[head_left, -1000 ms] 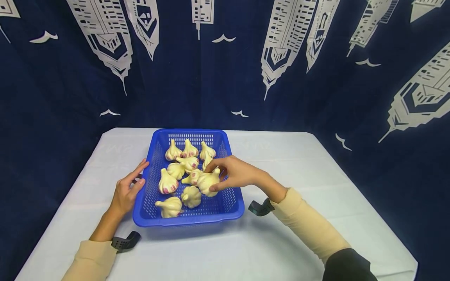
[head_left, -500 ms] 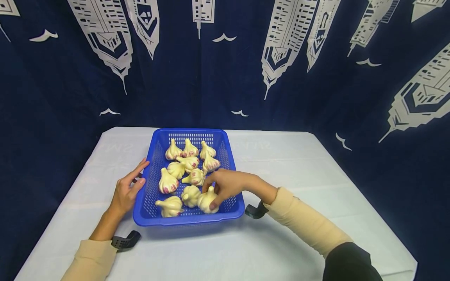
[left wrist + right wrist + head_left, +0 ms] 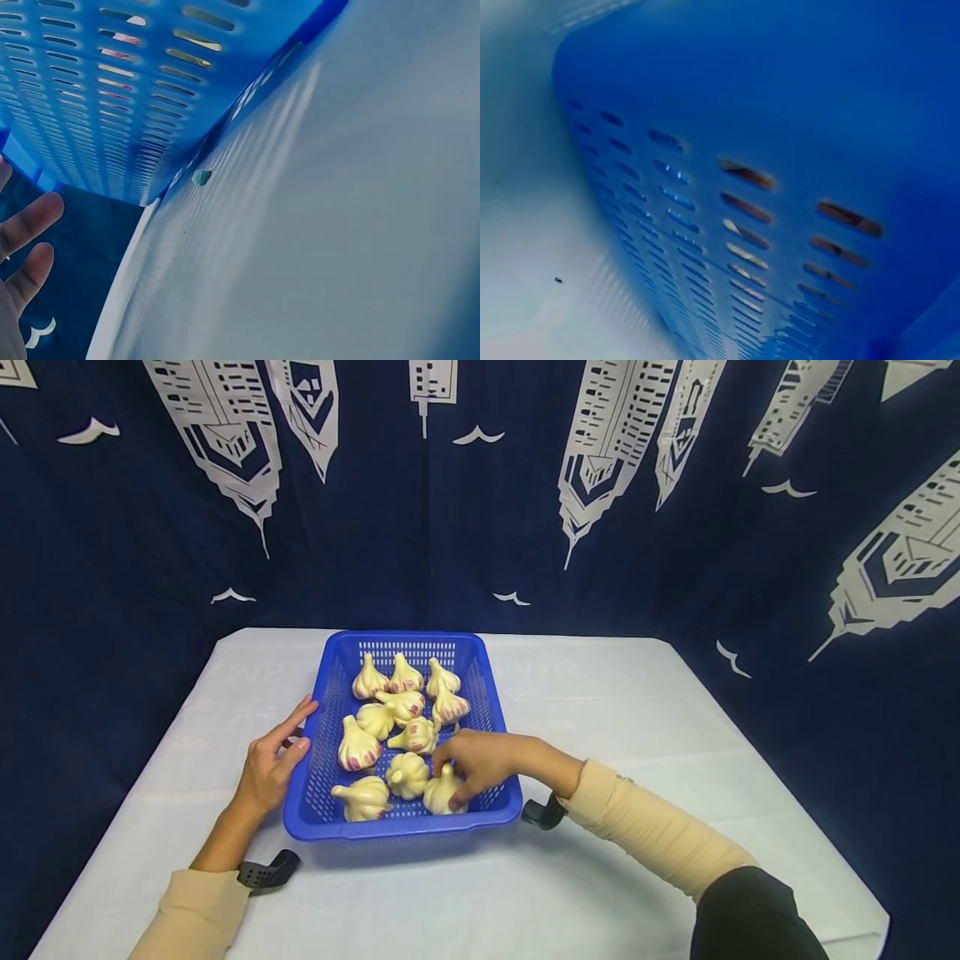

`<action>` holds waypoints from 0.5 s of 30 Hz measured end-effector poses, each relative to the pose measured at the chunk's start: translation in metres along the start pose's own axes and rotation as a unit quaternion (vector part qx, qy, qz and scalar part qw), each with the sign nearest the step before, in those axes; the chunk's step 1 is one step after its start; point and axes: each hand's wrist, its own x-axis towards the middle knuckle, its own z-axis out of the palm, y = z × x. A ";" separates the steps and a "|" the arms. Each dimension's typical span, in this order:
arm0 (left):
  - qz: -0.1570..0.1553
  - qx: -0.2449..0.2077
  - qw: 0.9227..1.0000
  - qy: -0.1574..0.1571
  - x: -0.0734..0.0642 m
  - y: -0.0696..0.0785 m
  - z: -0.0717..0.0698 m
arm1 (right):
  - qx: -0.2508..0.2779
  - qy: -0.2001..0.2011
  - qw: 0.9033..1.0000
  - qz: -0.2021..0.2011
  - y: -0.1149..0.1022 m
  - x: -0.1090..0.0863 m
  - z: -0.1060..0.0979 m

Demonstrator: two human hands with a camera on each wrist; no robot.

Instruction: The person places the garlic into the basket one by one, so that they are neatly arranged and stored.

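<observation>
A blue plastic basket (image 3: 401, 832) with slotted walls holds several garlic bulbs, cream with some pink streaks. My right hand (image 3: 483, 762) reaches in over the right rim. Its thumb and fingers are round a garlic bulb (image 3: 442, 791) at the near right corner, stem pointing up; the hand covers part of that bulb. Left of it lies another garlic bulb (image 3: 407, 775). At the basket's left rim, my left hand (image 3: 270, 767) rests with fingers extended against the edge. Some of its fingers (image 3: 34, 225) show beside the basket wall (image 3: 112, 97) in the left wrist view.
The basket stands on a table with a white cloth (image 3: 600, 718). Behind hangs a dark blue curtain (image 3: 450, 527) with white building prints. Black wrist mounts (image 3: 268, 870) sit on both forearms. In the right wrist view the basket's outer wall (image 3: 705, 75) fills most of the picture.
My right hand has brought its garlic bulb from the basket's right middle down to the near right corner, uncovering a bulb farther back. The left hand has stayed at the rim.
</observation>
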 end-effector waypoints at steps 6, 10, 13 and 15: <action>-0.001 -0.002 1.000 -0.001 0.000 0.000 0.001 | -0.003 -0.002 1.000 -0.006 0.001 -0.003 -0.001; 0.001 -0.004 1.000 0.000 0.000 0.000 0.001 | 0.014 0.006 1.000 0.000 0.003 -0.009 -0.006; 0.000 -0.002 1.000 0.002 0.000 0.001 0.001 | 0.025 0.026 0.999 0.009 0.004 -0.016 -0.013; 0.000 0.000 1.000 0.004 0.000 0.001 0.001 | 0.037 0.046 0.998 0.015 0.005 -0.023 -0.019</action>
